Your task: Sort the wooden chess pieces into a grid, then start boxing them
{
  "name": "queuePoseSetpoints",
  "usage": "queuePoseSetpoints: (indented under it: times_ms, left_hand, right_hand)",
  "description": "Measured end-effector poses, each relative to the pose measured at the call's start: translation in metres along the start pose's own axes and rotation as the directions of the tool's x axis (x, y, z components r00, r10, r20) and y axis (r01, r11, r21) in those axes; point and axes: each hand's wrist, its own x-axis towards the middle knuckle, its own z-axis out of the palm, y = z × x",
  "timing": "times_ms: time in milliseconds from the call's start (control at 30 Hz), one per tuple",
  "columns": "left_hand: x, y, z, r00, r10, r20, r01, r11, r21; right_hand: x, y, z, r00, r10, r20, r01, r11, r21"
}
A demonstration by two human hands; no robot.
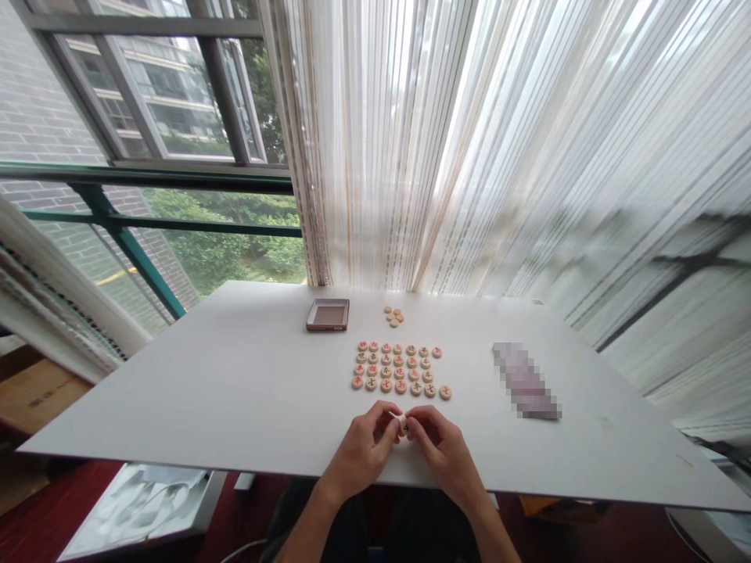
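Near the front edge of the white table (264, 375), my left hand (364, 443) and my right hand (444, 446) meet. Between their fingertips they grip one round wooden Chinese chess piece (404, 427), tilted, with part of a dark character showing. Fingers cover much of its rim. Just beyond my hands, Chinese chess pieces (400, 386) lie flat in several rows, with red or black characters facing up. The top row and the nearest row reach further right than the middle ones.
Farther back is a small cluster of pieces (393, 317) with no characters visible. A shallow open box (327, 315) stands to its left. On the right lies a flat, pinkish item (526, 381), blurred by pixelation. Curtains (387, 156) hang behind the table's far edge.
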Motion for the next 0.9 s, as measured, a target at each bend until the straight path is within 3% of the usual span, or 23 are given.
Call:
queuePoseSetpoints:
  times_ms: [467,667,733,900]
  left_hand:
    - [0.000,0.000,0.000,0.999,0.031,0.013,-0.031,0.999,-0.018]
    - [0.000,-0.001,-0.001,1.000,0.019,0.000,-0.019,1.000,0.022]
    - [0.000,-0.001,-0.001,1.000,0.017,-0.001,-0.017,1.000,0.025]
    - [-0.001,0.000,-0.001,1.000,0.008,0.004,-0.008,0.999,0.042]
  right_hand:
    - [0.003,0.001,-0.003,0.999,0.006,-0.035,-0.003,0.998,0.069]
    - [0.039,-0.002,-0.038,0.991,-0.029,-0.132,0.020,0.997,-0.069]
    - [0.060,0.003,-0.055,0.979,0.005,-0.204,-0.052,0.973,-0.225]
    - [0.095,0.025,-0.079,0.946,0.032,-0.323,-0.156,0.917,-0.368]
